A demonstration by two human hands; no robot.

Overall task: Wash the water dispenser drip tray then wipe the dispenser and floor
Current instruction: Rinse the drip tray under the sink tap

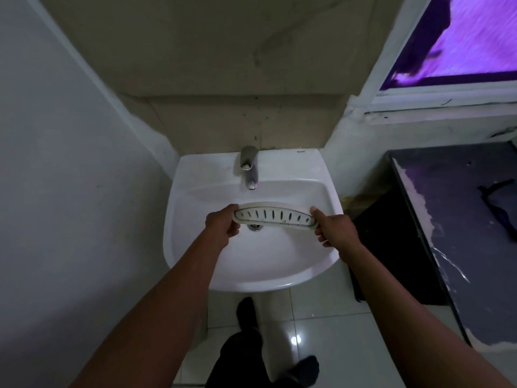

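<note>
A white curved drip tray (pixel 275 215) with several dark slots hangs level over the basin of a white sink (pixel 321 264), just above the drain (pixel 255 227). My left hand (pixel 222 226) grips its left end. My right hand (pixel 333 229) grips its right end, thumb on top. A metal tap (pixel 249 170) stands at the back of the sink, its spout a little beyond the tray; no water is visible running.
A grey wall stands close on the left. To the right a dark counter (pixel 458 236) carries a dark cloth (pixel 500 211). A dark mat (pixel 391 247) lies beside the sink. White glossy floor tiles (pixel 321 340) and my dark-socked feet show below.
</note>
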